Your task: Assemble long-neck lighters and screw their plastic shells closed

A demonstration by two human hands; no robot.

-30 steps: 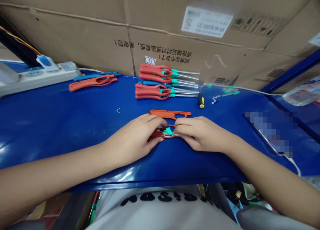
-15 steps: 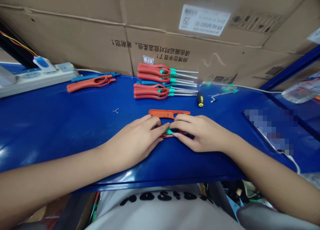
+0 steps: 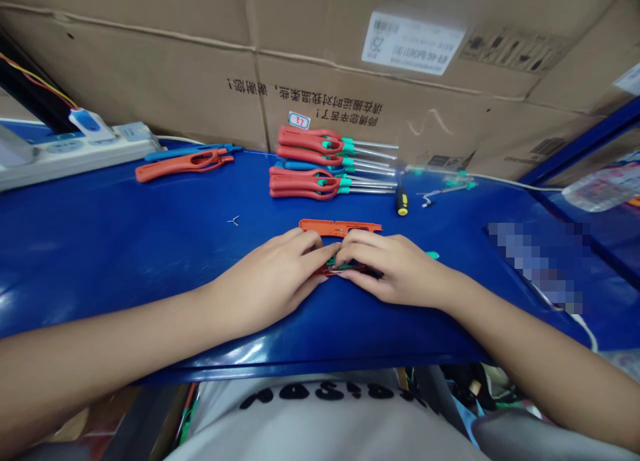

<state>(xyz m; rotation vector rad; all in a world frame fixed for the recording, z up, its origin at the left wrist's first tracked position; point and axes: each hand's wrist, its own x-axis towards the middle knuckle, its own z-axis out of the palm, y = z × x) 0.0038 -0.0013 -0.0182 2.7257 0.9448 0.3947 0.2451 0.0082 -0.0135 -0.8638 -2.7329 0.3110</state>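
On the blue table, a red lighter half-shell (image 3: 326, 271) with a green part in it lies mostly hidden under my fingers. My left hand (image 3: 285, 274) grips its left side, thumb and index finger pressed close together. From the right, my right hand (image 3: 387, 267) pinches at the middle of the same half-shell, its fingertips almost meeting the left ones. A green tip (image 3: 433, 255) pokes out past the back of the right hand; what it belongs to is hidden. Just beyond my fingers lies another orange half-shell (image 3: 320, 228), inner side up.
Several red and blue long-neck lighters (image 3: 305, 184) lie farther back, with a yellow-black screwdriver (image 3: 402, 202) beside them. Small screws (image 3: 234, 220) sit left. Orange and blue handle shells (image 3: 170, 169) rest near a power strip (image 3: 75, 155). A cardboard box (image 3: 310, 61) stands behind.
The right fingers have shifted slightly left over the half-shell, covering more of the green part. A green tip now shows behind the right hand. The view has moved slightly.
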